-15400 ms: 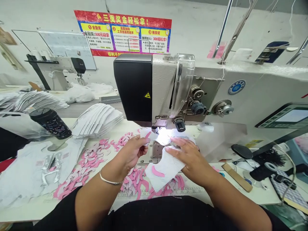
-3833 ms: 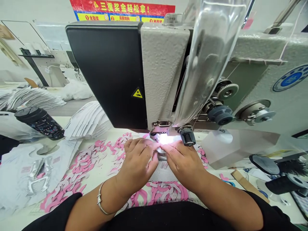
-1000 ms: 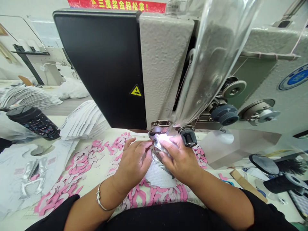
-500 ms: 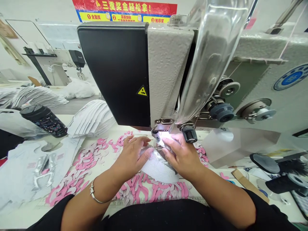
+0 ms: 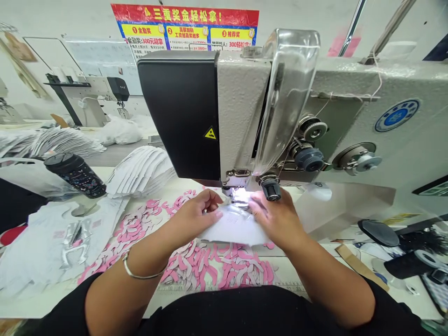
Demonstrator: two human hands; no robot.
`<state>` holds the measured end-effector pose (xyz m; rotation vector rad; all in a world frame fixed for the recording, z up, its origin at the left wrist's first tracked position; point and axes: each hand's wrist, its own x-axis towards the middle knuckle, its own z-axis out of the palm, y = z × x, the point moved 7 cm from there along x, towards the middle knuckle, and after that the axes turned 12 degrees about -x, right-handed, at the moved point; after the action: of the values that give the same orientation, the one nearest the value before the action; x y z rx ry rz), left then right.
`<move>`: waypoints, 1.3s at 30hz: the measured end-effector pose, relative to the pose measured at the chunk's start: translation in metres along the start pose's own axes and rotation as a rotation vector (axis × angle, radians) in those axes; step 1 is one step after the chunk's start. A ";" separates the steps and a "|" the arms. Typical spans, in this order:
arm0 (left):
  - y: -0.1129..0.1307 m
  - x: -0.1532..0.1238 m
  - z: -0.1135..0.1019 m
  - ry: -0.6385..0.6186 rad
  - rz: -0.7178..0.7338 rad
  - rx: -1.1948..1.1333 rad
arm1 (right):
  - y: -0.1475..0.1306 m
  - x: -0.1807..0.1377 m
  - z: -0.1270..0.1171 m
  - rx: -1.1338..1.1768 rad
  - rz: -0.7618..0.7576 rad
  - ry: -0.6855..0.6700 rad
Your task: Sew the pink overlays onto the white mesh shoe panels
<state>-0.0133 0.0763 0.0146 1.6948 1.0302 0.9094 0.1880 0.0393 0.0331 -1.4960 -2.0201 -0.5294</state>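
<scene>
"Two hands at the sewing machine (image 5: 185,116). What is each one doing?"

"The right hand (image 5: 276,219) lies flat with its fingers spread, pressing down on a white fabric piece (image 5: 234,228). The left hand (image 5: 192,219) has its fingers curled together, close beside the presser foot (image 5: 234,184)."

"Is the left one pinching the piece?"

"I can't tell. Its fingertips are at the edge of the fabric, but no clear pinch shows."

"Where does the piece lie?"

"Flat on the machine bed, its far end seemingly at the foot in the bright lamplight. Its near edge sits over a spread of pink scraps (image 5: 206,266)."

"And the step in hand?"

"The work is at the foot, with both hands steadying it there."

"What's nearby?"

"A stack of white pieces (image 5: 140,170) and a dark bottle (image 5: 75,175), off to the left."
</scene>
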 end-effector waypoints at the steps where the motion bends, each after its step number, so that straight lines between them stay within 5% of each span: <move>1: 0.002 0.006 0.002 0.028 -0.008 -0.018 | 0.001 0.000 -0.006 -0.010 -0.003 0.050; 3: 0.004 0.017 0.006 0.062 -0.058 -0.082 | -0.004 -0.002 -0.013 0.017 -0.070 0.091; 8: 0.000 0.030 0.015 0.039 -0.152 -0.226 | -0.017 -0.008 0.000 0.107 -0.215 -0.116; 14: -0.013 0.025 0.010 0.059 -0.154 -0.363 | -0.011 -0.005 0.007 0.169 -0.219 -0.073; 18: -0.016 0.014 -0.012 0.181 -0.079 -0.353 | -0.010 -0.009 0.008 0.187 -0.223 -0.029; 23: -0.034 -0.021 -0.077 0.461 -0.113 0.103 | 0.008 -0.037 -0.006 0.224 -0.208 0.251; 27: -0.078 -0.048 -0.110 0.423 -0.373 0.615 | 0.035 -0.072 -0.002 0.309 -0.072 0.351; 33: -0.128 -0.036 -0.114 0.343 -0.453 0.695 | 0.045 -0.094 0.056 0.468 0.138 0.002; 39: -0.152 0.011 -0.092 0.210 -0.489 0.702 | 0.037 -0.096 0.079 0.516 0.124 -0.128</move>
<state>-0.1280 0.1504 -0.1003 1.7716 1.9670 0.4215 0.2276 0.0289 -0.0896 -1.3409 -1.9424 0.1392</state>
